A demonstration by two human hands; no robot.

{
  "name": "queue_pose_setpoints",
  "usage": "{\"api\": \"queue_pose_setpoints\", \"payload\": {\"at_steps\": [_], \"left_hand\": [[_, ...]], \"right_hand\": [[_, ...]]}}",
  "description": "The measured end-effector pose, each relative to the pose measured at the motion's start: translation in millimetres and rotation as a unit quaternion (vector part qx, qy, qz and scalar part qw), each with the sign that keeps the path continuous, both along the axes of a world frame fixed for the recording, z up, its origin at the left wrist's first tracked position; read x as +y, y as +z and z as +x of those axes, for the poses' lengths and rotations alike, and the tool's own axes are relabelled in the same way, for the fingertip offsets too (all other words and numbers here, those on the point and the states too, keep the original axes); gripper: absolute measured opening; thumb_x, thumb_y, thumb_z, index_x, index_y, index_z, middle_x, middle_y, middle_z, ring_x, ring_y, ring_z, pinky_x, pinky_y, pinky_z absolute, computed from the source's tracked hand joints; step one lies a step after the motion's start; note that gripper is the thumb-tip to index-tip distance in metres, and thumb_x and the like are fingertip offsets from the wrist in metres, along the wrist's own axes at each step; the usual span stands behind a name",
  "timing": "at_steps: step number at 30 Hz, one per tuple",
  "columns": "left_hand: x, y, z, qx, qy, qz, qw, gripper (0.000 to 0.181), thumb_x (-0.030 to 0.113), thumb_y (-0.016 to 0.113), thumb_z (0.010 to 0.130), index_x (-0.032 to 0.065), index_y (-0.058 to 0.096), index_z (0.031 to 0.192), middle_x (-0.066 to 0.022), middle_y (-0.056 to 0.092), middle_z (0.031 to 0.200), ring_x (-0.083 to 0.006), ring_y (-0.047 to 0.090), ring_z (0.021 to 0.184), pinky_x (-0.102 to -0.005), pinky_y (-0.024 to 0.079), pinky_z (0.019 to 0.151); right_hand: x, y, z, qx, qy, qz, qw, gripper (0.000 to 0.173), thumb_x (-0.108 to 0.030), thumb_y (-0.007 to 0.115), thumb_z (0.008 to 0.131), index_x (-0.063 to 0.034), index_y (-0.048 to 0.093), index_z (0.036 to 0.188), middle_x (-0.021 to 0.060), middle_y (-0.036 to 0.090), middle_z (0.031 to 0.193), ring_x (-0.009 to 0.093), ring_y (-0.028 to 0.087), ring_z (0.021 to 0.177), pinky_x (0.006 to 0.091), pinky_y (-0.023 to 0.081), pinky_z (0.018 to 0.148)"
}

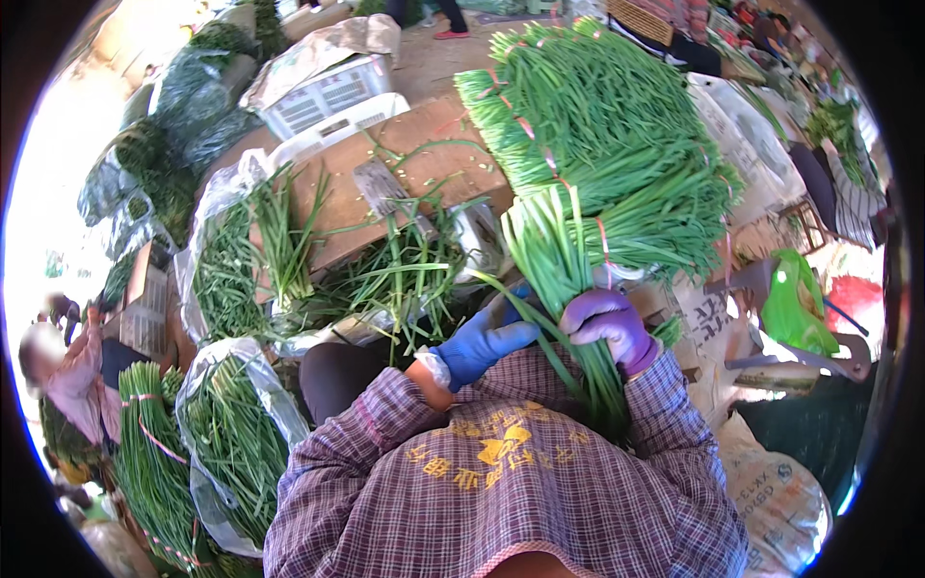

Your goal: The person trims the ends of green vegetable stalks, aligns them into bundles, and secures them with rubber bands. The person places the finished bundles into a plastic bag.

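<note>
My right hand, in a purple glove, is closed round a bunch of green garlic chives whose pale cut ends point away from me. Blue-gloved, my left hand reaches to the bunch from the left, fingers spread; a few loose chive leaves pass by its fingertips, and whether it pinches one cannot be told. Just beyond lies a large stack of chives tied with pink bands. Loose, tangled chives lie to the left of my hands, by a wooden board with a weathered wood block on it.
Plastic-lined heaps of chives and tied bundles stand at left. Behind the board is a white plastic crate. A plastic stool with a green bag is at right. A person sits at far left; others are farther off.
</note>
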State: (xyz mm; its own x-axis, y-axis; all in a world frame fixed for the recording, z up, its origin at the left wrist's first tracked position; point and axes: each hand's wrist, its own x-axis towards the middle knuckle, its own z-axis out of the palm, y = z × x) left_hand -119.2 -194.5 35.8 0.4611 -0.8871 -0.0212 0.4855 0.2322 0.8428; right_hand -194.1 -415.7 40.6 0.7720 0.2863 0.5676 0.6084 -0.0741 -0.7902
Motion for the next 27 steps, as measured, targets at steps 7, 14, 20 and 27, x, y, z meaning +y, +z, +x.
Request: {"api": "queue_pose_setpoints", "payload": {"at_steps": [7, 14, 20, 27], "left_hand": [[2, 1, 2, 0.090, -0.088, -0.003, 0.992, 0.088, 0.054, 0.061, 0.080, 0.0051, 0.023, 0.143, -0.0148, 0.044, 0.136, -0.0272, 0.043, 0.125, -0.0442, 0.032, 0.105], [6, -5, -3, 0.133, -0.031, 0.009, 0.991, 0.071, 0.044, 0.060, 0.086, 0.0068, 0.032, 0.139, -0.0112, 0.049, 0.131, -0.0246, 0.048, 0.120, -0.0422, 0.038, 0.101], [7, 3, 5, 0.168, 0.196, 0.033, 0.966, 0.032, 0.009, 0.064, 0.085, 0.0030, 0.057, 0.116, -0.0065, 0.064, 0.105, -0.0169, 0.063, 0.092, -0.0319, 0.051, 0.083], [20, -4, 8, 0.126, 0.155, 0.038, 0.979, 0.032, 0.000, 0.065, 0.082, 0.0017, 0.058, 0.113, -0.0062, 0.064, 0.100, -0.0166, 0.062, 0.089, -0.0319, 0.052, 0.082]], "right_hand": [[-14, -7, -34, 0.066, -0.057, 0.046, 0.995, 0.006, -0.003, 0.069, 0.068, -0.0044, 0.065, 0.071, 0.0099, 0.066, 0.086, 0.021, 0.064, 0.079, 0.0325, 0.053, 0.073], [28, -12, -38, 0.304, -0.009, 0.156, 0.940, 0.019, 0.001, 0.068, 0.068, -0.0012, 0.068, 0.087, 0.0107, 0.065, 0.092, 0.023, 0.062, 0.087, 0.0319, 0.048, 0.082], [51, -14, -32, 0.304, -0.002, 0.077, 0.950, 0.017, 0.000, 0.066, 0.065, 0.0004, 0.067, 0.082, 0.0114, 0.063, 0.093, 0.022, 0.059, 0.091, 0.0335, 0.043, 0.087], [44, -33, -41, 0.190, -0.020, 0.086, 0.978, 0.016, 0.007, 0.063, 0.064, 0.0028, 0.067, 0.079, 0.0111, 0.067, 0.087, 0.021, 0.064, 0.079, 0.0296, 0.051, 0.075]]}}
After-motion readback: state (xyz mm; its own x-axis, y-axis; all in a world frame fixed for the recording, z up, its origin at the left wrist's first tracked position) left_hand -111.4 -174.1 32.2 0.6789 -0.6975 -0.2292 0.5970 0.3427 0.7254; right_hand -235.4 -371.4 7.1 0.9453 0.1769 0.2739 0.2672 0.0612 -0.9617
